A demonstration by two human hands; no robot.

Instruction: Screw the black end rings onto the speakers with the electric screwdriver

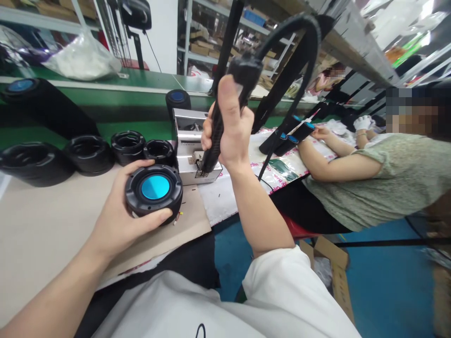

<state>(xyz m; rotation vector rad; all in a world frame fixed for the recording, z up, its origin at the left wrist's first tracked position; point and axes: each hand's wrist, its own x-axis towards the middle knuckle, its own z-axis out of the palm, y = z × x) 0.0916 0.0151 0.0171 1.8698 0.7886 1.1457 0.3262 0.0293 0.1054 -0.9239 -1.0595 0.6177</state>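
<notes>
My left hand (123,211) is wrapped round a black round speaker (155,188) with a shiny blue disc in its middle, just above the tan board. My right hand (230,122) grips a black electric screwdriver (220,117), thumb along its upper body. Its lower end points down at the front of a silver screw feeder (190,136); whether the bit touches a screw there is hidden. A thick black cable (312,51) loops from the screwdriver's top. Beside the speaker lies a small connector with coloured wires (177,218).
Several black rings (88,155) stand in a row behind my left hand. Black cylinders with blue ends (52,103) lean at the back left. On the right, a co-worker's arm (338,164) reaches toward more blue-ended cylinders (291,136). An opened carton (331,267) stands on the floor.
</notes>
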